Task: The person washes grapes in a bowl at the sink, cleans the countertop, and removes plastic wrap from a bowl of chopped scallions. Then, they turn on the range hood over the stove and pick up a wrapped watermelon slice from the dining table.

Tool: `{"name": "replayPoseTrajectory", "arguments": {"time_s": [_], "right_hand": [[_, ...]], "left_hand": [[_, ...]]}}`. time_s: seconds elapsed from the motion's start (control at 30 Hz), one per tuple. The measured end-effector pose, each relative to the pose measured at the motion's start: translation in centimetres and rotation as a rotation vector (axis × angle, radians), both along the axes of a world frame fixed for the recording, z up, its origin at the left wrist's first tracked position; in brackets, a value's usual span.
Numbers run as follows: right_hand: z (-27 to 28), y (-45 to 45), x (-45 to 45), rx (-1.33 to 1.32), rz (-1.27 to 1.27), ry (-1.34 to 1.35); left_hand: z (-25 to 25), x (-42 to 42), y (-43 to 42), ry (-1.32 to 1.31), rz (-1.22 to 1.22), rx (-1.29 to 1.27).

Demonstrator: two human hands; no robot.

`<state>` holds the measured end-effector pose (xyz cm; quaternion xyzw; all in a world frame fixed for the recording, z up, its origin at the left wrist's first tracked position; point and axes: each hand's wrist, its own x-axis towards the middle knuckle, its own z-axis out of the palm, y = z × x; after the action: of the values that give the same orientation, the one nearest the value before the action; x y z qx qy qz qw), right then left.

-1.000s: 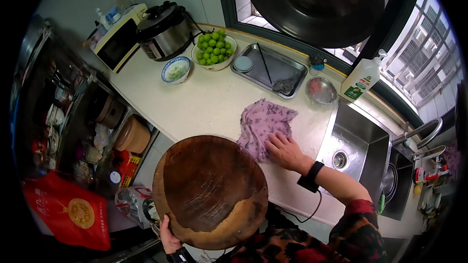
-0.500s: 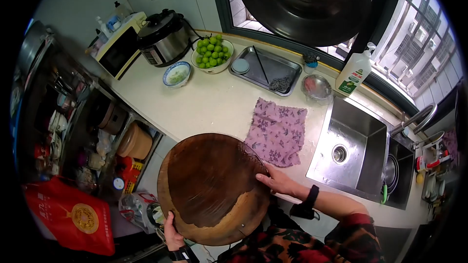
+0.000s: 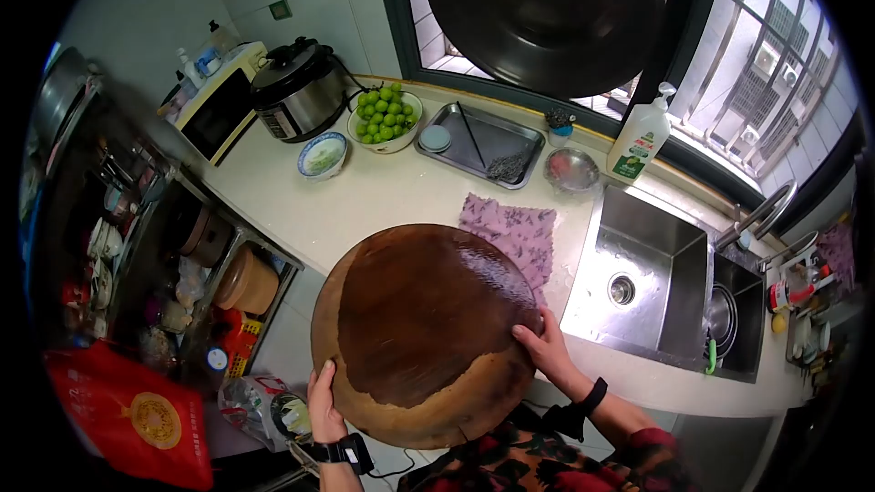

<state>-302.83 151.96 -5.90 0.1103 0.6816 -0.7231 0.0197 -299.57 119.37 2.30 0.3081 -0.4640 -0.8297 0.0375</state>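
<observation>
A large round wooden chopping board (image 3: 410, 328), dark and wet in its middle with a paler rim, is held up between my two hands at the counter's front edge. My left hand (image 3: 323, 403) grips its lower left rim, thumb on the upper face. At the right rim, my right hand (image 3: 549, 353) grips it with the thumb on top and the fingers mostly hidden beneath. Just beyond the board, a purple patterned cloth (image 3: 515, 232) lies on the counter, partly covered from view by it.
The stainless sink (image 3: 629, 264) is to the right, with a soap bottle (image 3: 641, 138) behind it. Along the back stand a metal tray (image 3: 469, 157), a bowl of green fruit (image 3: 386, 117), a blue-rimmed bowl (image 3: 322, 156) and a pressure cooker (image 3: 298, 96). A shelf rack (image 3: 246, 282) is on the left.
The board has moved slightly right and up in view with both hands on it, now hiding more of the cloth. The view has shifted a little.
</observation>
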Motion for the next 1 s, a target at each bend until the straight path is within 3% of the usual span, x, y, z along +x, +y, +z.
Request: {"name": "replayPoseTrajectory", "arguments": {"time_s": [0.1, 0.2, 0.27, 0.37, 0.4, 0.43, 0.5, 0.53, 0.57, 0.63, 0.7, 0.73, 0.77, 0.8, 0.87, 1.0], "right_hand": [[2.4, 2.9, 0.0, -0.091, -0.104, 0.001], [0.2, 5.6, 0.3, -0.078, -0.168, 0.052], [-1.2, 6.5, 0.9, 0.003, -0.331, 0.036], [-3.2, 7.4, 1.4, 0.072, -0.373, 0.007], [-3.3, 7.5, 1.5, 0.25, -0.385, 0.032], [-1.5, 7.4, 1.3, 0.247, -0.395, 0.031], [2.3, 7.2, 1.2, 0.513, -0.276, -0.215], [2.1, 7.2, 1.2, 0.513, -0.281, -0.222], [1.8, 7.2, 1.2, 0.611, -0.241, -0.276], [1.5, 7.0, 0.7, 0.702, -0.204, -0.332], [2.0, 6.8, 0.6, 0.823, -0.182, -0.432], [2.3, 6.6, 0.4, 0.866, -0.192, -0.44], [2.7, 6.3, 0.0, 0.865, -0.213, -0.452], [3.3, 6.0, -0.4, 0.914, -0.2, -0.514], [3.5, 5.6, -0.5, 0.993, -0.218, -0.559], [4.6, 4.9, -1.1, 1.082, -0.277, -0.62]], "left_hand": [[-1.4, -4.2, 2.3, -0.032, -0.146, -0.051], [-2.4, -8.4, 5.0, -0.045, -0.255, -0.075], [-4.0, -10.9, 5.8, -0.026, -0.407, -0.071], [-6.4, -14.2, 6.6, -0.029, -0.527, -0.123], [-6.6, -15.0, 6.8, -0.053, -0.565, -0.183], [-6.1, -16.0, 7.1, -0.053, -0.574, -0.186], [-5.0, -17.6, 7.0, -0.105, -0.76, -0.56], [-5.4, -18.9, 6.3, 0.061, -0.886, -0.83], [-5.7, -19.6, 5.9, 0.058, -0.893, -0.829], [-3.1, -21.3, 6.2, -0.237, -0.979, -0.815], [-4.3, -23.3, 5.0, -0.239, -1.07, -0.88], [-3.0, -24.6, 5.8, -0.229, -1.182, -1.201], [-1.7, -26.2, 6.8, -0.201, -1.282, -1.529], [-0.8, -27.7, 8.0, -0.087, -1.293, -1.641], [-2.3, -31.3, 10.2, 0.262, -1.176, -1.539], [-3.6, -37.8, 18.2, 0.594, -1.172, -1.516]]}}
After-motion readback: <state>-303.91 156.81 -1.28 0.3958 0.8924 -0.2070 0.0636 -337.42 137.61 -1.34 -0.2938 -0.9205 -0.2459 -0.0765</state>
